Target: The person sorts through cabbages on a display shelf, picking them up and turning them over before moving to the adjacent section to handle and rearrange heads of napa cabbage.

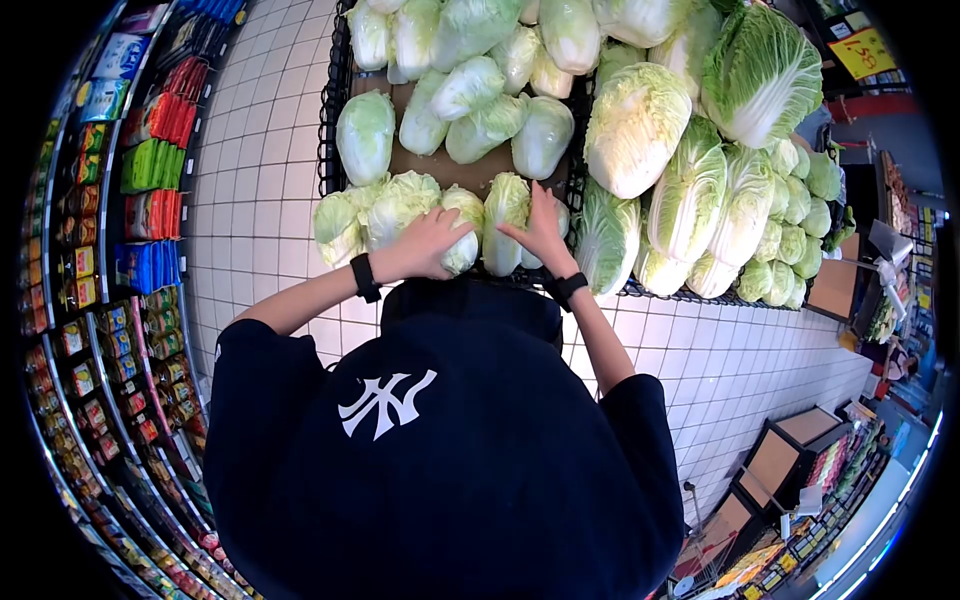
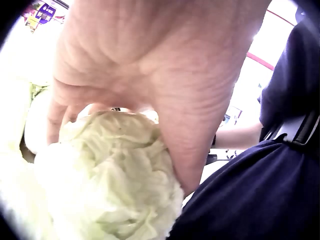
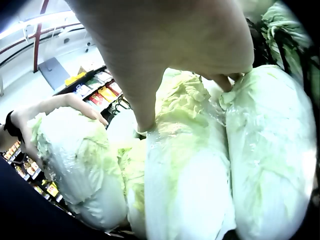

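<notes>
My left hand point(image 1: 425, 243) grips a napa cabbage point(image 1: 464, 228) at the near edge of a black crate. In the left wrist view the thumb lies along one side of its pale, crinkled leaves and the fingers reach over the other. Just to the right, my right hand point(image 1: 543, 232) holds a longer, plastic-wrapped napa cabbage point(image 1: 505, 225). Its thumb presses the left side, while the fingers go down between it and a neighbouring wrapped cabbage point(image 3: 270, 150), their tips partly hidden. Both held cabbages stand side by side among others in the row.
More cabbages point(image 1: 365, 137) lie farther back in the crate point(image 1: 326, 140), around its brown bottom point(image 1: 420, 172). At right, larger napa cabbages point(image 1: 637, 130) are heaped high beside small green cabbages point(image 1: 790, 220). Shelves of packaged goods point(image 1: 150, 200) line the left side, across the tiled floor point(image 1: 255, 150).
</notes>
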Demonstrator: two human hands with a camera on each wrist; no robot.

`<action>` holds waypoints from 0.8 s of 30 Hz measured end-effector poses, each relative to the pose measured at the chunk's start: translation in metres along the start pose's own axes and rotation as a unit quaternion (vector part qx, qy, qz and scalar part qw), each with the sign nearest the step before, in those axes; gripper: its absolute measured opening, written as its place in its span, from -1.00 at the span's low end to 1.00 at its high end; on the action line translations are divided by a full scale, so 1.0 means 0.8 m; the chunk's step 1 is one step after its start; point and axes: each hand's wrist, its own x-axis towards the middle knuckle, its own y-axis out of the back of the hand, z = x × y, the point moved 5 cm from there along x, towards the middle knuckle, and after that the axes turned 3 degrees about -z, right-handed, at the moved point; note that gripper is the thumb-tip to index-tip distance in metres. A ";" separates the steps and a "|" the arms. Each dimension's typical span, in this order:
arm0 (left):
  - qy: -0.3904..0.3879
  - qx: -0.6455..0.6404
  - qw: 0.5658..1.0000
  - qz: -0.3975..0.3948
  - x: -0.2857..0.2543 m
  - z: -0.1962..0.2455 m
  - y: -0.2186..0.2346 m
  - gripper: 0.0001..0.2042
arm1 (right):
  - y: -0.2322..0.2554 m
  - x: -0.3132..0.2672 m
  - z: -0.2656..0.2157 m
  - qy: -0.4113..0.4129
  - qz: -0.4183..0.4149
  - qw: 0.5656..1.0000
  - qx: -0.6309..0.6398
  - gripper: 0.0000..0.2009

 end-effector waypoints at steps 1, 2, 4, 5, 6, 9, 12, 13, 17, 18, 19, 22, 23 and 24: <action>0.007 -0.025 0.999 -0.021 0.004 -0.003 0.004 -0.15 | -0.004 0.004 0.002 -0.009 -0.026 0.999 -0.036 0.03; 0.007 -0.022 1.000 -0.018 0.006 -0.006 0.009 -0.15 | -0.008 0.007 0.004 -0.017 -0.051 0.996 -0.071 0.03; 0.016 -0.061 0.998 -0.027 0.012 -0.013 0.016 -0.19 | -0.006 0.004 0.004 -0.012 -0.027 0.999 -0.038 -0.01; 0.007 -0.062 0.998 -0.029 0.015 -0.012 0.026 -0.20 | -0.002 0.003 0.004 -0.009 -0.008 1.000 -0.002 -0.04; 0.007 -0.061 0.998 -0.027 0.023 -0.016 0.032 -0.20 | 0.002 0.003 0.006 -0.007 -0.008 1.000 -0.003 -0.04; -0.018 -0.155 0.981 -0.118 0.056 -0.025 0.033 -0.23 | 0.022 -0.008 0.016 -0.057 0.042 0.994 0.082 -0.27; 0.016 -0.168 0.961 -0.219 0.088 -0.045 0.017 -0.21 | 0.038 -0.019 0.019 -0.040 0.042 0.993 0.104 -0.40; 0.026 -0.154 0.960 -0.233 0.096 -0.050 0.015 -0.19 | 0.043 -0.023 0.018 -0.023 0.053 0.994 0.093 -0.50; 0.048 -0.139 0.940 -0.309 0.125 -0.063 0.011 -0.17 | 0.058 -0.034 0.007 -0.004 0.079 0.989 0.123 -0.59; 0.046 -0.137 0.940 -0.309 0.132 -0.061 0.011 -0.17 | 0.059 -0.035 0.003 -0.005 0.081 0.989 0.122 -0.59; 0.072 -0.136 0.929 -0.337 0.136 -0.061 0.008 -0.18 | 0.058 -0.038 -0.001 -0.011 0.068 0.989 0.131 -0.61; 0.092 -0.126 0.916 -0.370 0.146 -0.059 0.008 -0.18 | 0.059 -0.038 -0.020 -0.014 0.041 0.992 0.117 -0.62; 0.085 -0.117 0.917 -0.373 0.146 -0.058 0.010 -0.17 | 0.049 -0.035 -0.025 -0.046 -0.035 0.982 0.181 -0.61; 0.087 -0.120 0.916 -0.373 0.142 -0.057 0.012 -0.17 | 0.038 -0.035 -0.031 -0.078 -0.112 0.960 0.243 -0.59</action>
